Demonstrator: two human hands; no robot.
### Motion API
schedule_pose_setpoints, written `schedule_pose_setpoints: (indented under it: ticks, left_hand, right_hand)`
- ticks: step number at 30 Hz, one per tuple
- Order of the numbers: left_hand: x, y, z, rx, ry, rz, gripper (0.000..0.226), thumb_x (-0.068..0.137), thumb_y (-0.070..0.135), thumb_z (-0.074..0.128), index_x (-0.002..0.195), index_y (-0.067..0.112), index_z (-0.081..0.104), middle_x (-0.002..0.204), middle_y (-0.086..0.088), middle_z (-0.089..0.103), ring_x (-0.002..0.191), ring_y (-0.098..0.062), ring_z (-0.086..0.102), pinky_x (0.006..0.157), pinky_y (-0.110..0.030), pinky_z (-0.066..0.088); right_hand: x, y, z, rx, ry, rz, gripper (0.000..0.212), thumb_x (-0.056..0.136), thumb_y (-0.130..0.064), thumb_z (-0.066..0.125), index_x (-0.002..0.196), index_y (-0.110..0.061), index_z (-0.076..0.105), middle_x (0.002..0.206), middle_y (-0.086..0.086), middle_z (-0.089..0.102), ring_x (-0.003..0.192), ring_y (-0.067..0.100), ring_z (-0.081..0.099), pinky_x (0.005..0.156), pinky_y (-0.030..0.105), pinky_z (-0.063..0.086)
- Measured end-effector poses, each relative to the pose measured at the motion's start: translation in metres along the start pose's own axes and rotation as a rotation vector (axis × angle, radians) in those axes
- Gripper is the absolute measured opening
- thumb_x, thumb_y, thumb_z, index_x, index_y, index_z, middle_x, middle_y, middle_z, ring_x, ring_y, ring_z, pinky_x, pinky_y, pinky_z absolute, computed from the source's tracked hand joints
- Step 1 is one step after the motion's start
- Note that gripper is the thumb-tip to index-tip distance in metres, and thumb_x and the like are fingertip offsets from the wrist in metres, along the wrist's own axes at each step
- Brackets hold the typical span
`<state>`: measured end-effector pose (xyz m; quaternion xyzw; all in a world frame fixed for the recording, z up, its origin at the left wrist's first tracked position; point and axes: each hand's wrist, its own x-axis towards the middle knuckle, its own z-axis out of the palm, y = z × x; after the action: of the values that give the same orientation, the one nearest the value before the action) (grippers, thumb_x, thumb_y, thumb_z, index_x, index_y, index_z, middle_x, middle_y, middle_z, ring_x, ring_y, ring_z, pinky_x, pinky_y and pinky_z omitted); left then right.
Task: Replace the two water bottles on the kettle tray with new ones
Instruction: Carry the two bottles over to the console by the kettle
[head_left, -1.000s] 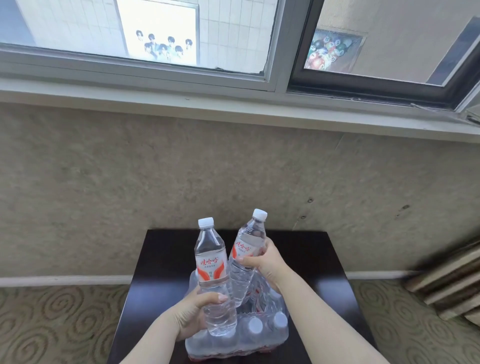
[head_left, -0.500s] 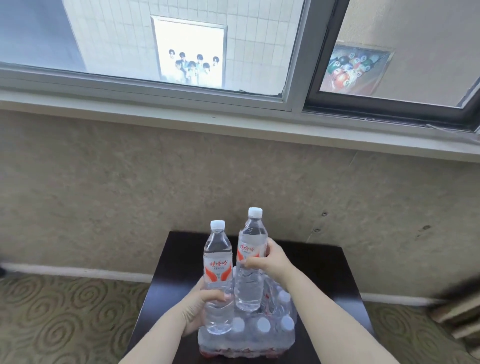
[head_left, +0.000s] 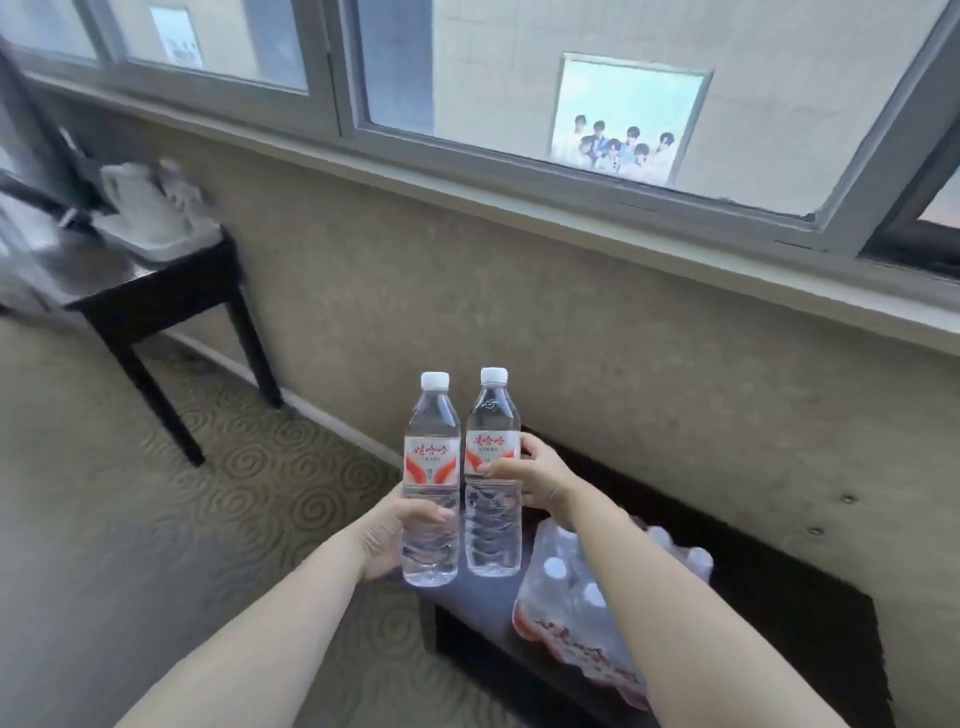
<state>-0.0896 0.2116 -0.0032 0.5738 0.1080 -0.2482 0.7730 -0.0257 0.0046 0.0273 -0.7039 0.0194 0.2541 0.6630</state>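
Observation:
Two full clear water bottles with white caps and red-white labels stand upright side by side in front of me. My left hand (head_left: 390, 532) grips the left bottle (head_left: 432, 483) around its lower half. My right hand (head_left: 535, 478) grips the right bottle (head_left: 492, 480) at the label. Both bottles hang in the air, left of the shrink-wrapped pack of bottles (head_left: 582, 597). Far off at the upper left, blurred, a white kettle (head_left: 136, 200) sits on a grey tray (head_left: 171, 244).
The pack lies on a low dark table (head_left: 779, 613) against the beige wall. The tray rests on a taller dark side table (head_left: 150, 291) at the left. Patterned carpet (head_left: 182, 493) stretches between the two tables. A window sill runs along above.
The view has swung left, bringing the side table and kettle tray into sight. Both bottles have moved left off the pack and now stand level, upright, next to each other.

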Motion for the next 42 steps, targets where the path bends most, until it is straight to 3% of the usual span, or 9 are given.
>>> schedule_pose_setpoints:
  ticks: [8,11,15,18,22,26,33,39,42]
  left_hand:
    - [-0.089,-0.012,-0.115,-0.111,0.282,0.033,0.067,0.044,0.019,0.082,0.109,0.018,0.064,0.087,-0.008,0.075,0.078,-0.027,0.071,0.081,-0.044,0.056]
    - [-0.110,-0.016,-0.160,-0.166,0.353,0.045,0.079,0.043,0.018,0.082,0.118,0.015,0.059,0.090,-0.012,0.068,0.081,-0.029,0.066,0.084,-0.044,0.053]
    - [-0.125,-0.009,-0.225,-0.216,0.376,0.096,0.079,0.043,0.014,0.082,0.119,0.014,0.058,0.087,-0.012,0.067,0.073,-0.027,0.067,0.073,-0.037,0.056]
    - [-0.133,0.004,-0.287,-0.264,0.383,0.097,0.068,0.045,0.013,0.081,0.109,0.013,0.059,0.083,-0.012,0.062,0.070,-0.026,0.062,0.069,-0.034,0.052]
    - [-0.149,0.029,-0.366,-0.276,0.366,0.082,0.039,0.058,0.009,0.076,0.092,0.012,0.058,0.058,-0.001,0.061,0.049,-0.018,0.057,0.053,-0.025,0.047]
    - [-0.165,0.055,-0.433,-0.312,0.392,0.122,0.027,0.061,0.008,0.073,0.079,0.015,0.053,0.047,0.004,0.056,0.038,-0.011,0.052,0.044,-0.019,0.044]
    - [-0.174,0.081,-0.520,-0.329,0.513,0.160,0.064,0.051,0.014,0.080,0.112,0.014,0.060,0.088,-0.010,0.061,0.085,-0.029,0.057,0.083,-0.045,0.046]
    - [-0.157,0.112,-0.596,-0.365,0.531,0.212,0.050,0.059,0.005,0.072,0.108,0.010,0.063,0.087,-0.013,0.068,0.076,-0.029,0.066,0.075,-0.037,0.054]
    - [-0.141,0.140,-0.643,-0.364,0.572,0.207,0.049,0.055,0.006,0.073,0.104,0.010,0.064,0.083,-0.011,0.067,0.075,-0.029,0.063,0.074,-0.035,0.048]
  right_hand:
    - [0.032,0.002,0.137,-0.073,-0.321,0.015,0.044,0.062,-0.017,0.078,0.102,-0.023,0.065,0.082,-0.010,0.078,0.072,0.005,0.075,0.055,0.020,0.056]
    - [0.047,0.003,0.190,-0.118,-0.395,0.041,0.039,0.062,-0.020,0.078,0.099,-0.028,0.066,0.086,-0.010,0.078,0.076,0.005,0.074,0.061,0.023,0.056]
    - [0.081,0.000,0.263,-0.164,-0.421,0.068,0.048,0.060,-0.020,0.079,0.105,-0.024,0.064,0.102,0.000,0.076,0.089,0.015,0.073,0.069,0.029,0.055]
    - [0.117,-0.011,0.322,-0.184,-0.428,0.074,0.058,0.060,-0.019,0.080,0.114,-0.021,0.062,0.110,0.004,0.074,0.094,0.017,0.072,0.071,0.030,0.055]
    - [0.162,-0.032,0.396,-0.194,-0.437,0.074,0.055,0.064,-0.018,0.079,0.116,-0.020,0.063,0.112,0.005,0.074,0.101,0.021,0.071,0.083,0.037,0.057]
    - [0.196,-0.054,0.461,-0.174,-0.464,0.061,0.050,0.064,-0.017,0.077,0.112,-0.018,0.066,0.106,0.004,0.076,0.089,0.017,0.074,0.071,0.030,0.055]
    - [0.246,-0.080,0.556,-0.185,-0.550,0.062,0.050,0.060,-0.019,0.075,0.110,-0.019,0.068,0.108,0.004,0.076,0.094,0.019,0.072,0.075,0.034,0.053]
    - [0.313,-0.103,0.629,-0.227,-0.625,0.059,0.037,0.060,-0.019,0.075,0.096,-0.025,0.072,0.094,-0.003,0.079,0.088,0.015,0.073,0.071,0.033,0.052]
    - [0.360,-0.121,0.664,-0.245,-0.652,0.037,0.028,0.060,-0.018,0.076,0.084,-0.032,0.075,0.095,-0.002,0.079,0.091,0.018,0.073,0.073,0.034,0.053]
